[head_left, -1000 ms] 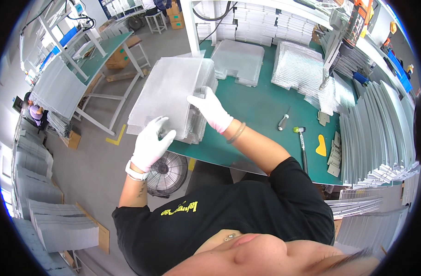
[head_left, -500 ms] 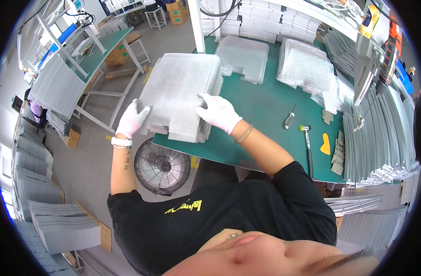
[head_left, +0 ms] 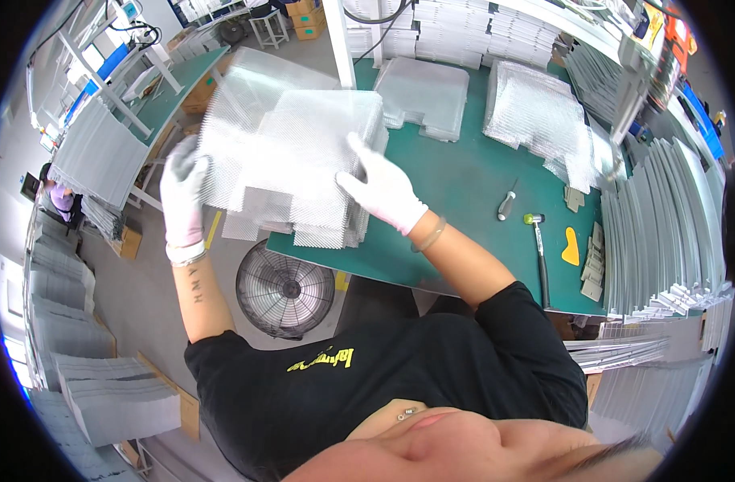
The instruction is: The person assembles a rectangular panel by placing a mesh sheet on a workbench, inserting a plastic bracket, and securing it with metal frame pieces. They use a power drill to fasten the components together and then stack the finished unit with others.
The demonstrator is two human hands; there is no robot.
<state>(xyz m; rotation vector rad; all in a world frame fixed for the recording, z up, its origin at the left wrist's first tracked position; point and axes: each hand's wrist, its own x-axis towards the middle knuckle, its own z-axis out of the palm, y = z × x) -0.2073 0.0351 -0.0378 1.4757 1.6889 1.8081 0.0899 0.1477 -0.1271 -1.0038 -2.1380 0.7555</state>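
My left hand, in a white glove, grips the left edge of a thin, see-through metal mesh sheet. That sheet is raised and shifted to the left over a stack of silvery mesh sheets at the table's left end; motion blurs it a little. By the stack's right edge is my gloved right hand, its thumb and fingers spread apart. Its fingertips lie at or just over the top sheets; whether they touch cannot be made out.
On the green table lie more mesh stacks, a screwdriver, a hammer, a yellow scraper-like piece and metal plates. Panels stand at the right. A round fan sits on the floor.
My left hand has moved left and up, drawing one mesh sheet off the stack's top. My right hand stays almost in place, its fingers slightly wider apart.
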